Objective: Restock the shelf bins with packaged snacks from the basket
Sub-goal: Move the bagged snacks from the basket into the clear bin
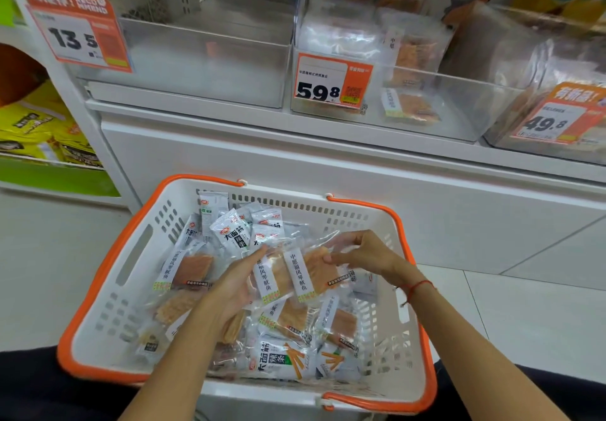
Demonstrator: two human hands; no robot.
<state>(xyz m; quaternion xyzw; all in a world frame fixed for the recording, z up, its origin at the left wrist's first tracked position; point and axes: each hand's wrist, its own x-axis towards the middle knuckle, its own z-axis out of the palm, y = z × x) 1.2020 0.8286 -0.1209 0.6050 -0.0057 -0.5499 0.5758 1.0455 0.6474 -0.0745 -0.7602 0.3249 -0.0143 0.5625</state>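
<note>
Pale floor tiles and a white shelf front frame the white plastic basket (108, 292), slotted, orange-rimmed, nearest the viewer. It is heaped with crinkly clear squid packets (193, 273) and silver-grey foil snack packs (229, 233), so most restocking looks still to do. Over the heap, the left hand (229, 292) lies with straight fingers against two clear packets (295, 273), while the right hand (364, 253) pinches their edge between thumb and curled fingers. Farther up, the clear acrylic bins: the left bin (203, 59) appears bare, and the middle bin (459, 109), tagged 59.8, holds only a few matching packets.
</note>
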